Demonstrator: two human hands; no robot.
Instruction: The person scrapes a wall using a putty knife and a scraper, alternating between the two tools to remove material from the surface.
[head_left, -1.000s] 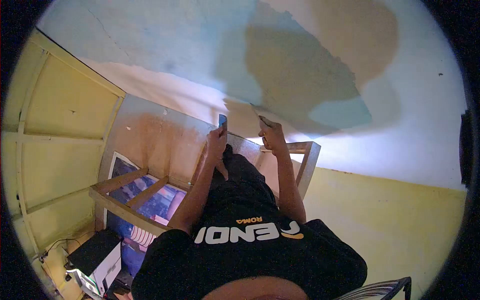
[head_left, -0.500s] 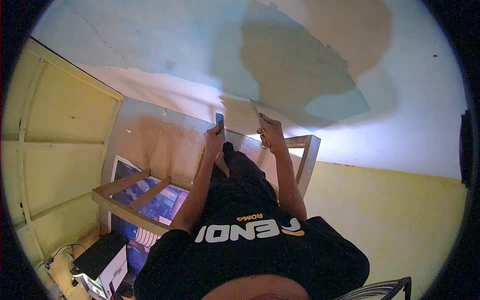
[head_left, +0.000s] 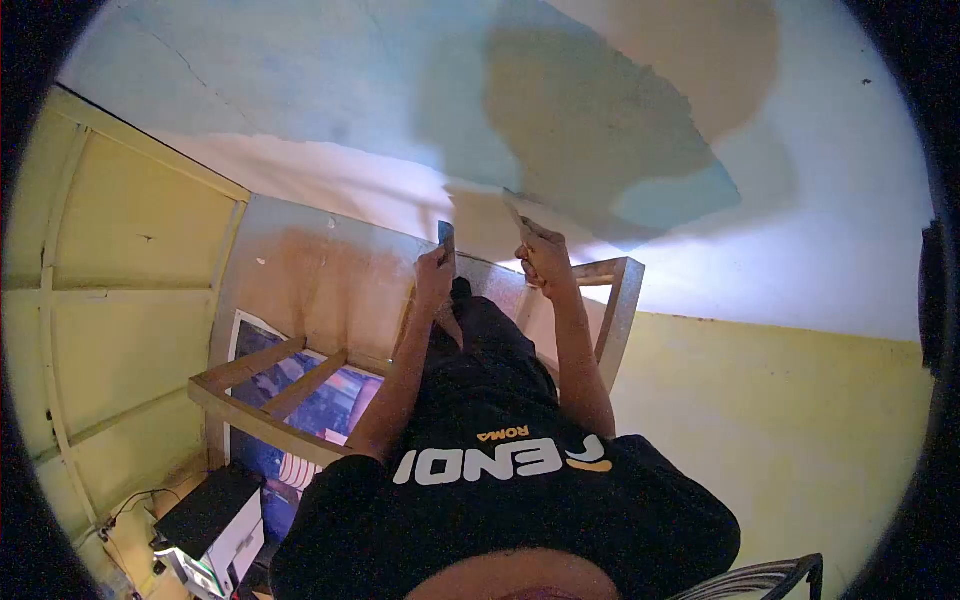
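Observation:
My left hand is wrapped round a tool with a flat blue-grey blade, held upright below the wall's peeled edge. In my right hand is a thin scraper, its blade tilted up to the left, its tip at or very near the wall surface. The wall has pale blue paint with a ragged edge and lighter bare patches. Shadows of my arms and head fall over it.
A wooden frame stands at the left, and another wooden piece at the right. Yellow panels line the far left. A black-topped cabinet is at lower left, near cables. A wire rack shows at the bottom right.
The scraper in my right hand has tipped slightly toward the wall and moved a little right. My left hand has shifted slightly right with its tool. The view has moved a little.

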